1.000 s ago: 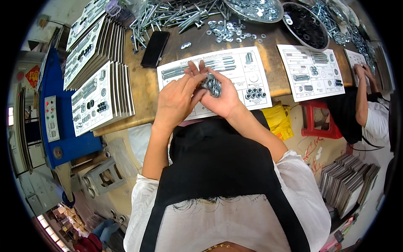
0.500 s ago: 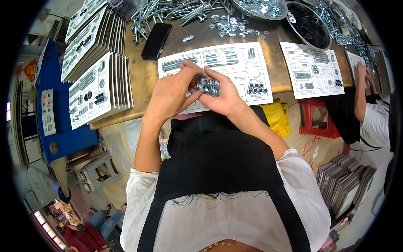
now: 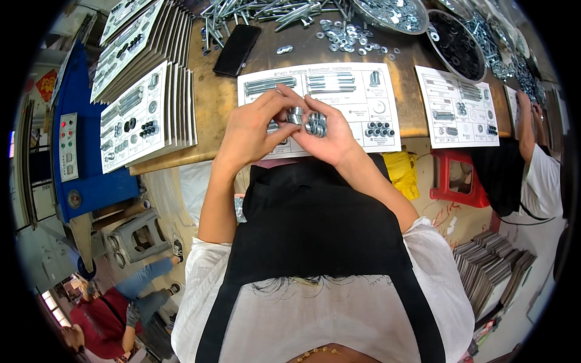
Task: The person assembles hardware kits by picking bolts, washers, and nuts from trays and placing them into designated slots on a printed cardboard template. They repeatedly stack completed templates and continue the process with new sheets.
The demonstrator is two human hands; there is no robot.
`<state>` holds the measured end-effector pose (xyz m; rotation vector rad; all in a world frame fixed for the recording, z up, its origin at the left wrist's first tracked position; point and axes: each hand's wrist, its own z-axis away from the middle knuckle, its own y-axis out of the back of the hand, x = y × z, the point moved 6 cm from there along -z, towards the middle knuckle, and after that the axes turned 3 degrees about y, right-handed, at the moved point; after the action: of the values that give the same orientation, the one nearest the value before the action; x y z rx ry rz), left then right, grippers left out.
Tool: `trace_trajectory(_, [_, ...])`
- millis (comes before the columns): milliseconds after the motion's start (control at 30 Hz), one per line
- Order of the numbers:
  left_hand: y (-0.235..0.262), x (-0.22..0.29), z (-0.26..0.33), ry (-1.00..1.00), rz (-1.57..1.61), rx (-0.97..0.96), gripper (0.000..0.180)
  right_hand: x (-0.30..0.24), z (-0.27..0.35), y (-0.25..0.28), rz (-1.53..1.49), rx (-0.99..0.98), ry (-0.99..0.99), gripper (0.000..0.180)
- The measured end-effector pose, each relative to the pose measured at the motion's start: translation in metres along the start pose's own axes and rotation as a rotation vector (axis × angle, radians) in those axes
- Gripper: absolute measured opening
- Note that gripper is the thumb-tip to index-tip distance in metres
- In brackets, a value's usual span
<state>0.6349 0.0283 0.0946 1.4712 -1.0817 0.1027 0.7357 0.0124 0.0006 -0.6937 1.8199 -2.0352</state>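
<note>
My left hand pinches a short stack of silver washers between thumb and fingers. Cupped right beside it, my right hand holds more silver washers in its palm and fingers. Both hands are above a white printed hardware card at the table's near edge. Long silver bolts lie in its upper part, and several black-centred nuts sit at its lower right. My left hand and forearm hide the card's lower left.
Stacked cards stand at the left, near a black phone. Loose bolts and washers lie at the back, beside a bowl of black washers. Another card lies right. A co-worker's hand is at far right.
The washers, bunched together before, are now split between my hands, with a small stack in the left fingers. The view has shifted slightly. A person at lower left has moved.
</note>
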Motion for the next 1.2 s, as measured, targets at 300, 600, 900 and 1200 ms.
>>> trace_trajectory(300, [0.014,-0.012,0.013,0.116,0.323,-0.076,0.034,-0.005,0.017,0.016,0.393,0.176,-0.221,0.026])
trace_trajectory(600, [-0.004,0.013,0.027,-0.008,0.344,-0.522,0.036,-0.010,0.043,-0.048,1.645,-0.021,-0.491,0.024])
trace_trajectory(900, [-0.019,0.020,0.046,0.028,0.444,-0.655,0.040,0.015,0.072,-0.032,1.608,0.044,-0.410,0.022])
trace_trajectory(1200, [0.010,0.037,0.045,-0.334,0.113,0.267,0.035,-0.013,0.076,-0.082,1.698,0.226,0.088,0.021])
